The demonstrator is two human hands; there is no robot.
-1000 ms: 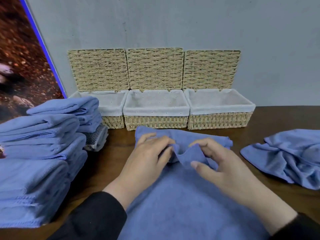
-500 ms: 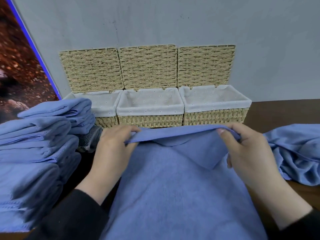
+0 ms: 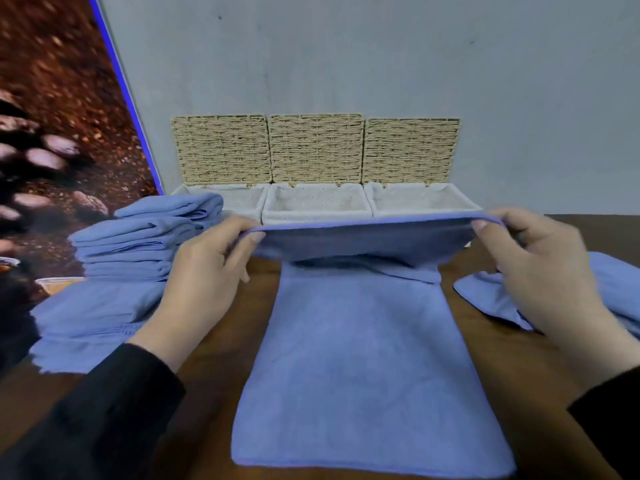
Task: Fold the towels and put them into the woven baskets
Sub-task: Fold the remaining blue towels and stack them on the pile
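Note:
A blue towel (image 3: 363,358) lies lengthwise on the brown table in front of me. My left hand (image 3: 204,271) pinches its far left corner and my right hand (image 3: 533,268) pinches its far right corner. Both hold that far edge stretched taut and lifted above the table. Behind the raised edge stand three woven baskets with white liners: left (image 3: 239,199), middle (image 3: 317,202) and right (image 3: 420,200). Their woven lids lean open against the wall. The lifted towel hides the baskets' front walls.
A stack of folded blue towels (image 3: 138,251) sits at the left, reaching up to the left basket. A loose crumpled blue towel (image 3: 620,299) lies at the right, partly behind my right hand. A grey wall (image 3: 381,64) stands behind the baskets, and a patterned panel at far left.
My hands have moved apart from the towel's middle to its far corners. The bunched far edge is now pulled straight and lifted higher, in front of the baskets.

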